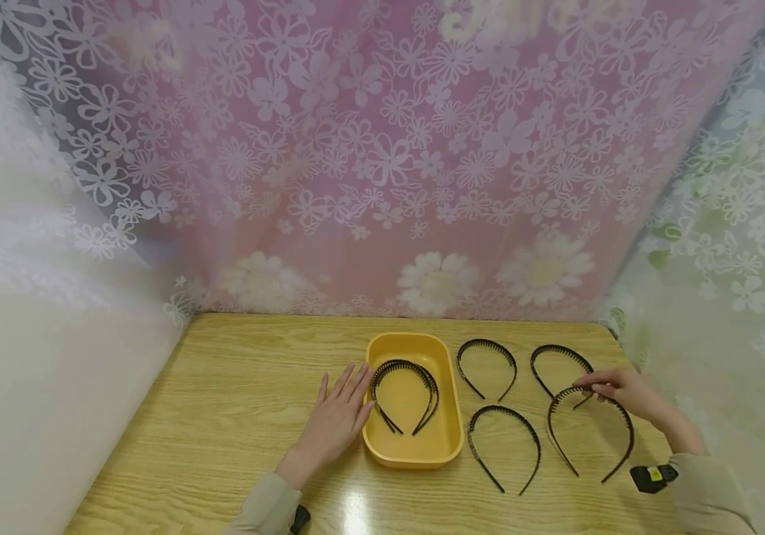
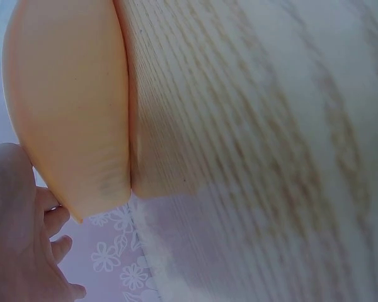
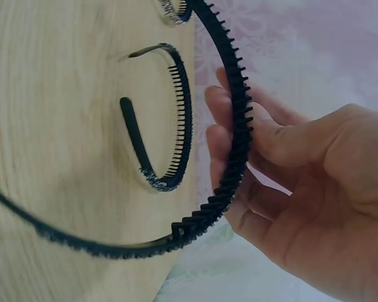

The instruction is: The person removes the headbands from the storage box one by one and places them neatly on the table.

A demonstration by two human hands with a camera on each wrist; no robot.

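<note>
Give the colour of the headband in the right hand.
Black; the headband in the right hand shows best in the right wrist view.

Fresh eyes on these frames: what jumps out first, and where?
Likely the yellow tray on the wooden table, with overlapping black headbands inside and the left hand at its left side. Next, the headband pinched by the right hand, at the table's right. The pink flowered backdrop fills much of the head view's upper part.

Tub [image 1: 410,346], headbands [image 1: 501,408] on wooden table [image 1: 221,394]
</note>
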